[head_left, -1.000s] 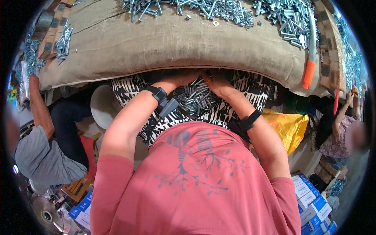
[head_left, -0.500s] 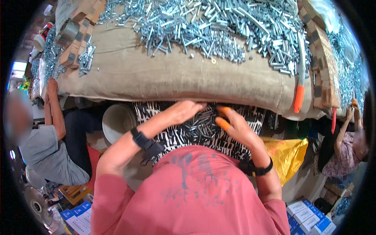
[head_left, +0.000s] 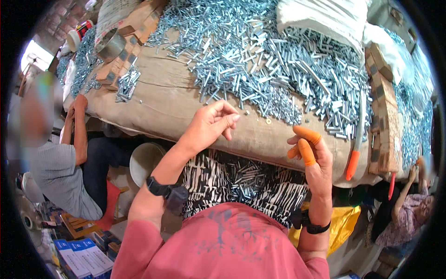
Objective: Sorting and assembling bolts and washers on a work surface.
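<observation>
My left hand (head_left: 211, 124) is over the front edge of the cloth-covered table, its fingers loosely bent and nothing visible in them. My right hand (head_left: 316, 156), with orange finger cots (head_left: 306, 151) on two fingers, hovers near the table edge farther right, fingers apart and no object seen between them. Below and between the hands, a small pile of metal pins (head_left: 246, 179) rests in my lap on black-and-white patterned fabric (head_left: 206, 186). Ahead of both hands, a large heap of silvery metal pins (head_left: 260, 60) spreads over the brown cloth (head_left: 162, 93).
A curved tool with an orange handle (head_left: 354, 165) lies at the table's right, beside a wooden block border (head_left: 383, 116). A white sack (head_left: 325, 18) covers part of the heap. A pale bucket (head_left: 145, 162) stands left of my knees. One person (head_left: 69, 172) sits left, another (head_left: 409, 214) right.
Both hands have risen from the lap pile and moved forward and apart, over the table's front edge. The view has tilted up, showing more of the heap.
</observation>
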The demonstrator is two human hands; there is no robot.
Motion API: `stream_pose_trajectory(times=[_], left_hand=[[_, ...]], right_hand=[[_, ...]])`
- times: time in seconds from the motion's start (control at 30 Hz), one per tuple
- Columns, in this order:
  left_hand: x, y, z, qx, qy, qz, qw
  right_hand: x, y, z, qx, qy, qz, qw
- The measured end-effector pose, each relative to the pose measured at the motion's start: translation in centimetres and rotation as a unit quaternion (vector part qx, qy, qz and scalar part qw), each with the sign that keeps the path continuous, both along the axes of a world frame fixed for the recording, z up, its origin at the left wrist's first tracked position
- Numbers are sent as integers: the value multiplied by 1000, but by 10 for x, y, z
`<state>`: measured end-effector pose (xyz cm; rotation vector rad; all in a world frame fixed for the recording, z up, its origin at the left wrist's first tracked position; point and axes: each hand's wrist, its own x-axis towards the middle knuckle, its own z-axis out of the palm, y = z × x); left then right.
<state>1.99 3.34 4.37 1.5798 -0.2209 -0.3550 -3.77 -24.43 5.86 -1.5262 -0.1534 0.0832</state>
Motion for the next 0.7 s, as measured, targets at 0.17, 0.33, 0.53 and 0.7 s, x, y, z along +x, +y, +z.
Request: stream_pose_trajectory(times=[0.17,0.33,0.53,0.7], left_hand=[[19,14,-27,45,29,101,993],[35,27,-12,118,-150,239,952],[59,32,-4,301,-268,248,881],[81,24,-14,328,-340,206,857]], right_hand=[[23,-3,-54,-165,-93,-123,974],[23,-2,-55,-114,-74,-135,981],[24,-1,-59,-139,-95,-131,977],[23,-2,-60,-151,-109,-139,973]])
